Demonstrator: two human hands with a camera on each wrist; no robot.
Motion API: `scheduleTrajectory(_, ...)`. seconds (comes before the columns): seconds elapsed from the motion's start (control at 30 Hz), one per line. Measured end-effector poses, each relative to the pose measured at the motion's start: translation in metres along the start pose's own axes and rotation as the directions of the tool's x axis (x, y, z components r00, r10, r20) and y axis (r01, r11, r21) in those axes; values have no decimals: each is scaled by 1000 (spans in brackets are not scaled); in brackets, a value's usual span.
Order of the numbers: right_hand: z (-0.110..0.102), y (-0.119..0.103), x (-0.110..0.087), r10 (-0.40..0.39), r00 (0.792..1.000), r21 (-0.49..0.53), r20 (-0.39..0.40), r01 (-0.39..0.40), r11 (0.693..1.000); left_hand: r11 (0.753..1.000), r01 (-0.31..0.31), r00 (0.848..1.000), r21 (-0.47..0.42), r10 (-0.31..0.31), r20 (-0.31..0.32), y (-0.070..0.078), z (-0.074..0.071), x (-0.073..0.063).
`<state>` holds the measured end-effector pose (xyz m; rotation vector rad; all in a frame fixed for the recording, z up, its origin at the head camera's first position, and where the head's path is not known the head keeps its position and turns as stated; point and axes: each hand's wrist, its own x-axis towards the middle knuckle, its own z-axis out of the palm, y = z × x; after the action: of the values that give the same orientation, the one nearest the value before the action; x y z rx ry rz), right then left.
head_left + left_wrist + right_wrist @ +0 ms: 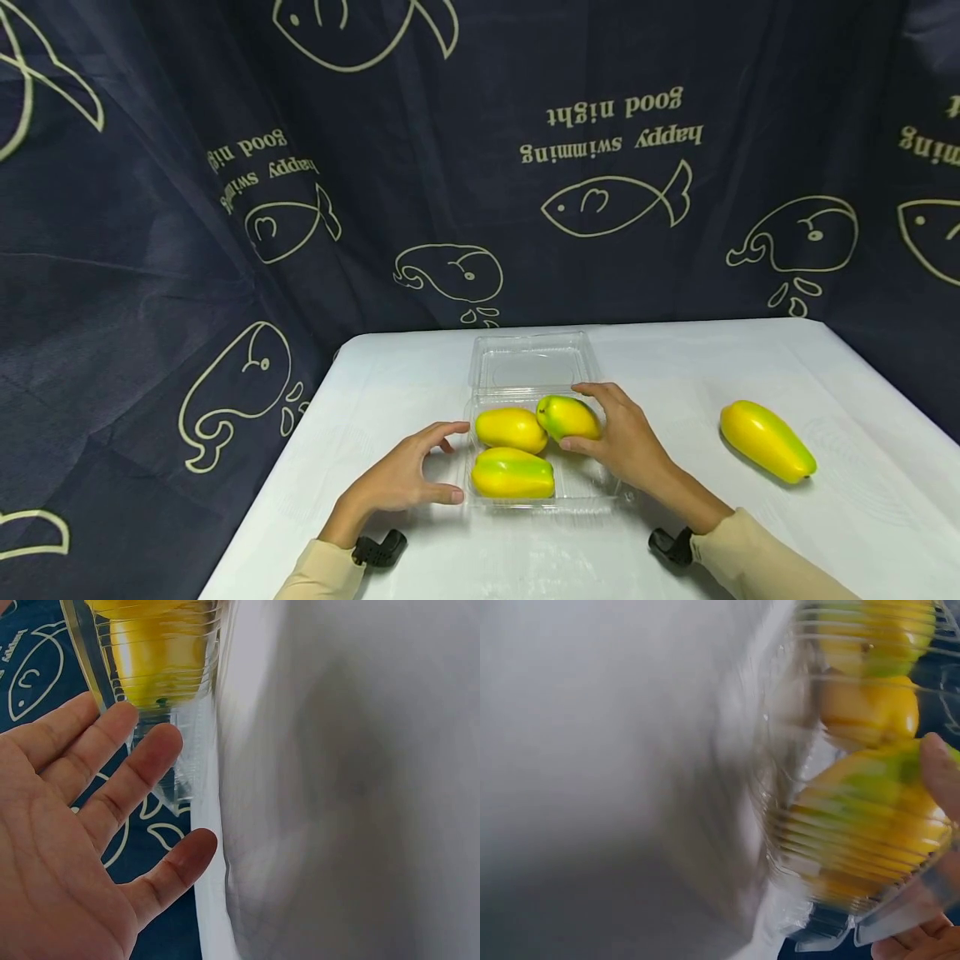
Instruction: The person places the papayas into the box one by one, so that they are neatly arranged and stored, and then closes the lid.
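Observation:
A yellow-green papaya point(567, 417) lies in the back right of the clear plastic clamshell box point(585, 479), partly on top of or against its neighbour. My right hand point(626, 437) holds it, with the thumb point(939, 769) on its near side and the fingers curved round the far side. Two more papayas, one yellow point(512, 429) and one yellow-green point(513, 473), lie in the left part of the box. Left of the box, my left hand point(401, 475) is spread with nothing in it. Its fingertips point(169, 739) are near the box's left wall.
The box's lid point(534, 360) is folded back toward the rear edge of the white table point(405, 375). A further papaya point(767, 442) lies on the table to the right. A dark printed cloth point(450, 167) hangs behind and to the left.

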<state>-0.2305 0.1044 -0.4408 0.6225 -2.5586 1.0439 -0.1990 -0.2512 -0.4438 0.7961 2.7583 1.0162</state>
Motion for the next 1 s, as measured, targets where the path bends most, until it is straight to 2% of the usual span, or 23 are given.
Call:
scheduleTrajectory(0.27, -15, 0, -1, -14, 999, -6, -43, 14, 1000, 1000, 8, 1000, -2, -8, -2, 1, 2, -1)
scheduleTrajectory(0.47, -32, 4, 0, 17, 998, -2, -58, -17, 1000, 1000, 6, 1000, 3, -6, -5, 2, 0, -1)
scheduleTrajectory(1.0, -53, 18, -11, 21, 980, -42, -199, -30, 999, 1000, 7, 1000, -4, -7, 0, 1, 0, 0)
